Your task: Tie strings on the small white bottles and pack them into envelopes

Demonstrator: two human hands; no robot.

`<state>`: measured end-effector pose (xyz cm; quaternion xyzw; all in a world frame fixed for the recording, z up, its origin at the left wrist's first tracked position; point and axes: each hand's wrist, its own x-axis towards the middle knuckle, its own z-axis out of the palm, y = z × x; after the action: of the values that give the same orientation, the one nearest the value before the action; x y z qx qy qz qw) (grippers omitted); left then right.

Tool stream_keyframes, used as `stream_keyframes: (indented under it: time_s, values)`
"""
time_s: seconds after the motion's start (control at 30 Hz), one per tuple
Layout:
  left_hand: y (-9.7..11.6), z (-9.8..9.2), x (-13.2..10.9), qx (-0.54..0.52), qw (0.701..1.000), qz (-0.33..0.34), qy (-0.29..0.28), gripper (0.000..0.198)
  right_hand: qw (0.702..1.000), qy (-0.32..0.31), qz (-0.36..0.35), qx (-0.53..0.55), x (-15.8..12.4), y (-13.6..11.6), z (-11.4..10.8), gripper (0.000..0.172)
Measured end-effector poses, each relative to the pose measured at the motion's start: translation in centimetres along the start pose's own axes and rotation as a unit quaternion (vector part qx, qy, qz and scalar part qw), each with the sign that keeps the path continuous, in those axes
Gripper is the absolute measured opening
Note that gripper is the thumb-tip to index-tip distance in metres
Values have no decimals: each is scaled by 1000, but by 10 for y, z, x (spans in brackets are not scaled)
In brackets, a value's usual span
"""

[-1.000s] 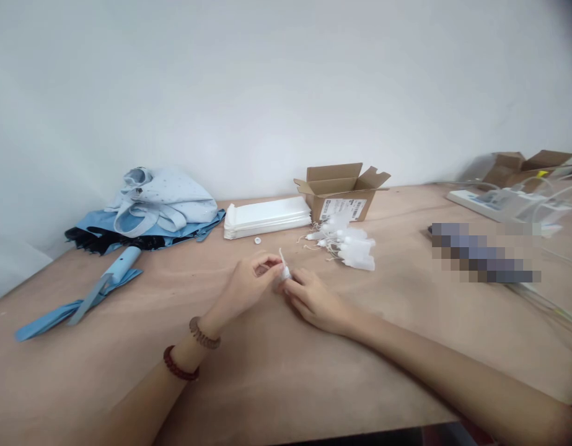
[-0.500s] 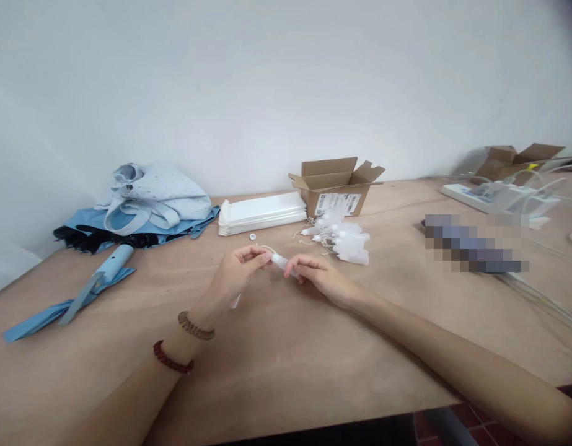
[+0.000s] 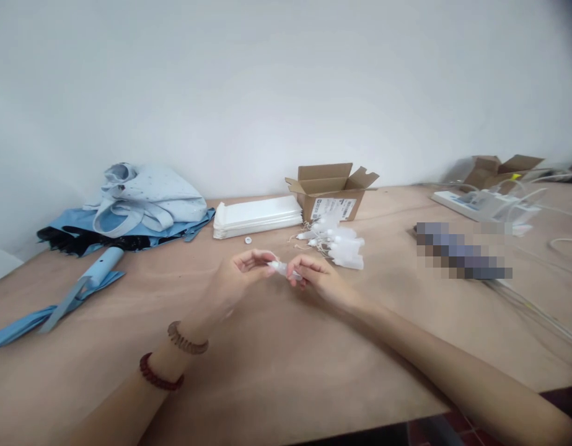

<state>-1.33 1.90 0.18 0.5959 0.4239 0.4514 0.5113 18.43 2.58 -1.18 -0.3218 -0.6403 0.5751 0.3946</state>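
Between my two hands is a small translucent white plastic bottle (image 3: 281,267), held just above the table. My left hand (image 3: 248,272) pinches its white cap end with thumb and fingertips. The fingers of my right hand (image 3: 316,275) close round the bottle's body and hide part of it. Beyond my right hand lies a pile of similar small translucent bottles (image 3: 346,248) with thin strings at their cap ends. A small round white piece (image 3: 248,240) rests on the table past my left hand.
An open cardboard box (image 3: 330,201) stands behind the pile, beside a stack of flat white packages (image 3: 258,217). At left are a blue umbrella (image 3: 100,266) and a pale fabric bag (image 3: 150,201). At right lie a blurred-out object (image 3: 462,251) and a power strip (image 3: 476,207) with cables.
The camera view has shifted slightly. The bottle now sits more level between my hands, and my right fingers are closed further round its body.
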Motion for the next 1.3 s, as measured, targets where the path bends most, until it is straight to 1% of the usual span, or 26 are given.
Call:
stream_keyframes:
  time_s: [0.07, 0.17, 0.23, 0.33, 0.43, 0.53, 0.67, 0.77, 0.87, 1.03, 1.1, 1.2, 1.3]
  values:
    - [0, 0, -1, -11, 1000, -5, -6, 26, 1000, -2, -5, -17, 0, -1, 0, 19]
    - [-3, 0, 0, -17, 999, -27, 4, 27, 999, -2, -20, -47, -1, -4, 0, 19]
    - [-5, -1, 1, 9, 999, -41, -1, 26, 997, 0, -22, -70, -2, -7, 0, 19]
    - [-7, 0, 2, 60, 996, -49, -33, 26, 996, 6, -22, -81, -3, -11, -1, 19]
    - [-4, 1, 3, 62, 996, -35, -53, 28, 997, 10, -29, -66, -3, -13, -1, 18]
    - [0, 0, 3, 54, 997, -32, -46, 32, 998, 2, -30, -53, -4, -13, 0, 18]
    - [-1, -2, 2, 75, 996, -33, -44, 31, 999, -7, -22, -41, -4, -12, 1, 18]
    - [-2, -3, 1, 88, 995, -8, -48, 29, 999, 3, -10, -30, -3, -11, 0, 18]
    - [-2, -2, 0, 90, 994, 20, -60, 28, 999, 8, -9, -47, -3, -11, 1, 18]
    - [1, -2, 0, 135, 988, -9, -79, 32, 998, 7, -7, -62, -3, -13, 5, 19]
    - [2, -2, 0, 140, 987, -8, -81, 32, 998, 6, -5, -57, -3, -13, 6, 18]
    - [3, 0, -2, 131, 989, 14, -69, 27, 999, 9, 4, -31, -3, -10, 6, 18]
    - [5, 4, -5, 113, 991, 36, -61, 23, 999, 20, 16, 29, -2, -7, 4, 15]
